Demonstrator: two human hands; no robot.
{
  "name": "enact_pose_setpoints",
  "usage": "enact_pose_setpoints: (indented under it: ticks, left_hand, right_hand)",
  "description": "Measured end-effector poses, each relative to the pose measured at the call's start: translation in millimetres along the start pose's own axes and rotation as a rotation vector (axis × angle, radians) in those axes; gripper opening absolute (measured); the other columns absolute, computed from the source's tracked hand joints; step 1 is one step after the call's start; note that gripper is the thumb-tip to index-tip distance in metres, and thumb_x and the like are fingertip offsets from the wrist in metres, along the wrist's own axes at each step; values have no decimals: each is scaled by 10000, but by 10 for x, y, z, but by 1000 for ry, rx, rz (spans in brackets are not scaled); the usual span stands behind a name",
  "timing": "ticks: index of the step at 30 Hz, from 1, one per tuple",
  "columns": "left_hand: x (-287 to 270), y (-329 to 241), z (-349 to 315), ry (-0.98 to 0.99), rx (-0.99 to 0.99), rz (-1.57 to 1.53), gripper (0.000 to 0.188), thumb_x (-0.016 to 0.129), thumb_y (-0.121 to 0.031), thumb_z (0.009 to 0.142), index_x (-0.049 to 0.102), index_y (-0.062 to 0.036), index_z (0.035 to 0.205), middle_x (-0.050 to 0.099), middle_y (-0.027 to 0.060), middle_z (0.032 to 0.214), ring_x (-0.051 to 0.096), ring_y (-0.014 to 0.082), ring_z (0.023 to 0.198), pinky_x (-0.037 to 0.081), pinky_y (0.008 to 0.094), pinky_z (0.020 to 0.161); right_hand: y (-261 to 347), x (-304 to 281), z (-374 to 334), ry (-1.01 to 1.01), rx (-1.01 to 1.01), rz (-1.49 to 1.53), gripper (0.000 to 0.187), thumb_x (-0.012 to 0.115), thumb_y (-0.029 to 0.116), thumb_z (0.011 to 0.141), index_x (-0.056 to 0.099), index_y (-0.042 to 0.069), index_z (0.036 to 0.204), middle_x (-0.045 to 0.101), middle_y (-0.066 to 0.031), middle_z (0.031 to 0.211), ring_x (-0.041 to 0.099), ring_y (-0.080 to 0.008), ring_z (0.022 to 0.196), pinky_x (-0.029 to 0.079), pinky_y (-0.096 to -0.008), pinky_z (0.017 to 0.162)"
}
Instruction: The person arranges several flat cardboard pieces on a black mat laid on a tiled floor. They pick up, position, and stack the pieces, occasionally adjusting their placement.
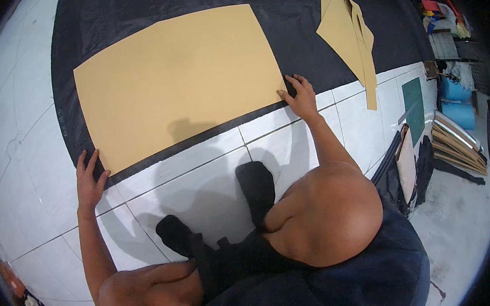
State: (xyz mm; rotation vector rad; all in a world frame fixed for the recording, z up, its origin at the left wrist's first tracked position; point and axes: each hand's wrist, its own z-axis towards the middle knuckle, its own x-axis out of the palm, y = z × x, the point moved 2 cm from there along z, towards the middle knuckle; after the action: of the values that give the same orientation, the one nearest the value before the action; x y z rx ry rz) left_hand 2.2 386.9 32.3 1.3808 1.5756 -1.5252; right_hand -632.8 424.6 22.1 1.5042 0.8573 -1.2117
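Observation:
A large tan paper pattern piece (177,84) lies flat on black fabric (111,20) spread over the tiled floor. My left hand (90,181) rests at the pattern's near left corner, its fingers spread, with the thumb at the paper's edge and fingertips on the fabric. At the near right corner is my right hand (301,97), fingers apart, the thumb touching the paper and the other fingertips on the fabric beside it. Neither hand grips anything. The pattern's near edge runs close along the fabric's near edge.
Smaller tan pattern pieces (348,38) lie overlapped on the fabric at the right, one strip reaching onto the tiles. Beyond are a green mat (414,110), blue rolls (457,104) and stacked brown boards (457,146). Folded dark cloth (388,166) sits by my right knee.

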Motion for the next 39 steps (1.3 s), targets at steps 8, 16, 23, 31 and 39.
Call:
enact_pose_setpoints:
  ticks: [8,16,23,31,39]
  left_hand:
    - [-31,-23,20,48,-14,7,658,739,-220,823,486,-147,1425,312,233,1522,342,405,1386,329,466,1129]
    - [24,-19,4,-15,-37,6,626,745,-169,807,524,-136,1392,362,211,1501,396,396,1351,356,454,1118]
    - [-9,78,-2,-29,1,6,628,761,-210,807,528,-146,1386,385,206,1483,412,395,1337,367,449,1108]
    - [-46,-47,37,-8,-30,50,637,765,-290,810,524,-185,1390,403,196,1476,391,380,1358,363,440,1120]
    - [-44,-50,16,16,-89,57,650,777,-315,794,529,-220,1387,389,169,1495,372,369,1379,356,442,1130]
  right_hand:
    - [-43,-74,37,43,142,137,561,734,393,856,603,68,1294,493,-191,1390,453,-351,1296,394,-446,1070]
    - [-116,-64,17,0,95,71,545,746,377,846,616,44,1258,525,-189,1346,468,-343,1279,384,-446,1074]
    - [-470,182,86,-107,-150,32,505,756,340,836,630,43,1224,584,-187,1269,512,-351,1214,376,-457,1046]
    - [-363,88,27,-77,-35,33,466,711,340,888,622,50,1242,550,-197,1309,497,-347,1253,390,-437,1063]
    - [-328,70,70,-53,-39,35,479,713,354,888,623,41,1240,544,-202,1316,501,-346,1259,399,-432,1060]
